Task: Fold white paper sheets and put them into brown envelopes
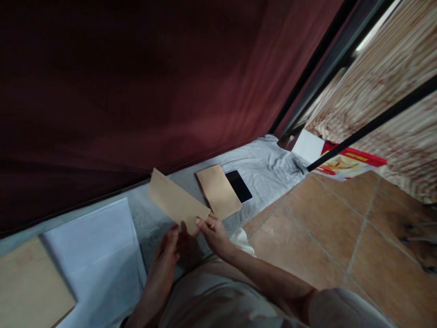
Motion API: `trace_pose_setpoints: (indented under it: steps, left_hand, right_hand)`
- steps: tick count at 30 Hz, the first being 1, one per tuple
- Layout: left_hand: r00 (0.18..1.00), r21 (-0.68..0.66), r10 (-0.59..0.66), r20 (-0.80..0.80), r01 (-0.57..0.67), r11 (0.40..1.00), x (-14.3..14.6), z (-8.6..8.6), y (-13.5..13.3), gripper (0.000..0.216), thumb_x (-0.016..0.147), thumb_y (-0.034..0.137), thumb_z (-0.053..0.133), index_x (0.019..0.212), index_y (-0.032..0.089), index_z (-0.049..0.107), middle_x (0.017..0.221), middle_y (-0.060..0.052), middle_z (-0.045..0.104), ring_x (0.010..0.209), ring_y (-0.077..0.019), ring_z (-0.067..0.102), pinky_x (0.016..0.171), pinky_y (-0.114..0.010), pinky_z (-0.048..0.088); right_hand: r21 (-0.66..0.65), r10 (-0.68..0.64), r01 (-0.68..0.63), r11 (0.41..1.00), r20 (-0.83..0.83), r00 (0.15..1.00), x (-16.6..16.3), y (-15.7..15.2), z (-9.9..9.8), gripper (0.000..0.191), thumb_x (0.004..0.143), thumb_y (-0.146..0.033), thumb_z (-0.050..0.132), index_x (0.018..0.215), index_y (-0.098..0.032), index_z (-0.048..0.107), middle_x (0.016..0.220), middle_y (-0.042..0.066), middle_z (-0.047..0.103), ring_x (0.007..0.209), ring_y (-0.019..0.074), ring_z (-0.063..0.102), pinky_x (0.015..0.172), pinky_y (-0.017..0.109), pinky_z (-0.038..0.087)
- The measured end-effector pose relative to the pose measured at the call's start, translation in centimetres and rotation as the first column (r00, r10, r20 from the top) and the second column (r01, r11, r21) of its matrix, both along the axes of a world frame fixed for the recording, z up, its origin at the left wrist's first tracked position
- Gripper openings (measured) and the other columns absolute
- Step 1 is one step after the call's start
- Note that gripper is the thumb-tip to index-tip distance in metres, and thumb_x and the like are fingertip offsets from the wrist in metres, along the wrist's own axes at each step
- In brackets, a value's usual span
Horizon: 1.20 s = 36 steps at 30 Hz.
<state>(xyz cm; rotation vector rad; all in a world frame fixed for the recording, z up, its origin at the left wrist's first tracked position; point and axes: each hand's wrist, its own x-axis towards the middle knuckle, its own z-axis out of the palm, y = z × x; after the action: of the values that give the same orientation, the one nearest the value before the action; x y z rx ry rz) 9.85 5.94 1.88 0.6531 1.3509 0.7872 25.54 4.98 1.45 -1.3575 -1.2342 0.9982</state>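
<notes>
A tan paper envelope (177,199) is held up over the grey cloth, tilted. My right hand (212,231) pinches its lower right corner, thumb on top. Just below the envelope's lower edge, my left hand (166,253) is raised with its fingers loosely stretched and holds nothing I can see. Beyond my right hand lies a stack of tan envelopes (219,191). It partly covers a dark-screened phone or tablet (240,186). White paper sheets (99,255) lie to the left of my left hand.
More tan envelopes or papers (30,287) overlap the white sheets at far left. The grey cloth (262,159) runs along a dark red curtain (136,91). Right of it are a black pole (368,125), a red and yellow printed box (348,160) and a tiled floor (327,228).
</notes>
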Motion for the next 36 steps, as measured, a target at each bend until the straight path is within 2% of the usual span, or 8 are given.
trace_pose_setpoints:
  steps: [4,8,12,14,17,22,31,36]
  left_hand:
    - [0.998,-0.030,-0.053,0.047,0.054,0.998,0.2,-1.1,0.1,0.050,0.062,0.054,0.087,0.098,0.023,0.072,0.099,-0.004,0.075,0.090,-0.0237,0.071,0.072,-0.032,0.055]
    - [0.991,0.072,-0.066,-0.119,0.075,0.995,-1.2,-2.0,0.7,0.048,0.056,0.056,0.088,0.080,0.019,0.068,0.073,0.001,0.065,0.069,-0.0156,0.060,0.059,-0.025,0.045]
    - [0.968,0.115,-0.001,-0.253,0.031,0.993,-2.8,-2.4,1.3,0.063,0.045,0.062,0.090,0.086,0.018,0.069,0.082,-0.002,0.069,0.070,-0.0176,0.059,0.058,-0.027,0.044]
    - [0.965,0.096,-0.010,-0.264,0.037,0.995,-2.9,-2.5,1.5,0.065,0.045,0.063,0.090,0.086,0.017,0.069,0.081,-0.002,0.069,0.069,-0.0176,0.059,0.059,-0.028,0.044]
    - [0.974,0.061,-0.039,-0.222,0.054,0.997,-2.4,-2.8,1.5,0.067,0.045,0.062,0.090,0.090,0.017,0.070,0.086,-0.003,0.070,0.073,-0.0183,0.061,0.060,-0.027,0.044]
    - [0.978,0.056,-0.064,-0.197,0.076,0.996,-2.0,-3.6,1.0,0.065,0.048,0.061,0.090,0.095,0.019,0.072,0.083,-0.001,0.070,0.074,-0.0182,0.060,0.064,-0.027,0.046]
    - [0.991,0.066,-0.088,-0.098,0.095,0.993,-0.5,-2.2,1.7,0.059,0.054,0.056,0.089,0.096,0.019,0.072,0.089,-0.003,0.073,0.083,-0.0199,0.065,0.070,-0.027,0.048]
    - [0.984,0.092,-0.145,-0.105,0.155,0.984,0.7,-2.7,2.6,0.058,0.056,0.057,0.087,0.096,0.019,0.072,0.086,-0.004,0.073,0.082,-0.0207,0.066,0.068,-0.027,0.047]
  right_hand:
    - [-0.151,0.075,-0.108,0.983,-0.207,0.975,-0.8,-0.9,-1.8,0.049,0.107,-0.058,0.039,0.122,-0.023,0.070,0.086,0.003,0.073,0.087,0.0209,0.071,0.078,0.032,0.061]
    - [-0.101,-0.010,0.037,0.994,0.258,0.966,2.3,-1.3,-2.7,0.034,0.105,-0.043,0.049,0.131,-0.026,0.065,0.101,0.004,0.073,0.087,0.0200,0.069,0.078,0.031,0.060]
    - [0.130,-0.213,0.175,0.976,0.740,0.638,8.4,0.4,-2.0,0.047,0.105,-0.027,0.044,0.149,-0.014,0.049,0.133,0.017,0.061,0.118,0.0286,0.059,0.099,0.043,0.054]
    - [0.141,-0.251,0.269,0.953,0.865,0.434,10.7,1.6,-1.9,0.047,0.104,-0.024,0.044,0.148,-0.009,0.049,0.134,0.021,0.058,0.116,0.0318,0.055,0.098,0.047,0.050]
    - [0.094,-0.192,0.321,0.942,0.938,0.290,11.9,2.7,-2.5,0.040,0.103,-0.021,0.045,0.141,-0.011,0.054,0.123,0.019,0.061,0.109,0.0315,0.053,0.091,0.044,0.047]
    - [0.090,-0.173,0.291,0.953,0.946,0.273,11.3,2.3,-4.2,0.026,0.100,-0.022,0.051,0.124,-0.019,0.061,0.109,0.014,0.062,0.097,0.0295,0.050,0.081,0.041,0.043]
    - [0.087,-0.162,0.242,0.966,0.936,0.313,11.0,1.8,-4.6,0.036,0.101,-0.026,0.055,0.137,-0.020,0.053,0.117,0.015,0.060,0.102,0.0300,0.049,0.082,0.042,0.045]
    - [0.100,-0.176,0.244,0.965,0.933,0.313,10.7,1.6,-4.9,0.041,0.103,-0.028,0.051,0.143,-0.019,0.049,0.123,0.017,0.059,0.103,0.0313,0.049,0.083,0.043,0.045]
